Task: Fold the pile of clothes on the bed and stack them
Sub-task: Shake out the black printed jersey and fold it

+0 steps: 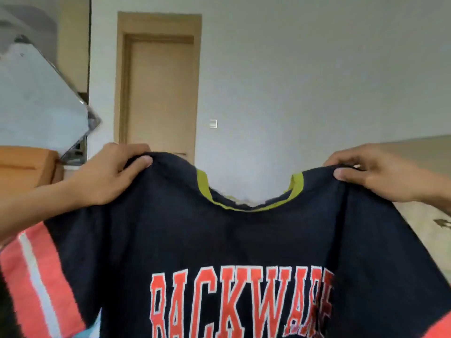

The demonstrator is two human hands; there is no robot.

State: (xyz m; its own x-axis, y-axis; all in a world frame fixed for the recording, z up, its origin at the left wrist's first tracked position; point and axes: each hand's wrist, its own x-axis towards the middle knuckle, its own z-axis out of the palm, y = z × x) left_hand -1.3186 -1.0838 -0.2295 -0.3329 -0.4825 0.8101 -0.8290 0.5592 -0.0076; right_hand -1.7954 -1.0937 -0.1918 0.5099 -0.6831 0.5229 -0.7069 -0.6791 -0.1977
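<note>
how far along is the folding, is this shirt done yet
Nothing finished shows in this view: no folded stack is visible. In hand: the left hand and right hand each pinch a shoulder of the dark shirt, held up fully spread, lettering facing the camera. To do: laying it down, folding it and stacking it; the rest of the pile is out of view.

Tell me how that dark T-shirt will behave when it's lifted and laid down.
Probably floppy: the T-shirt sags between the left hand and right hand, its collar drooping. Likely light, since pinches at the shoulders alone carry it. It will probably crumple unless laid down spread.
</note>
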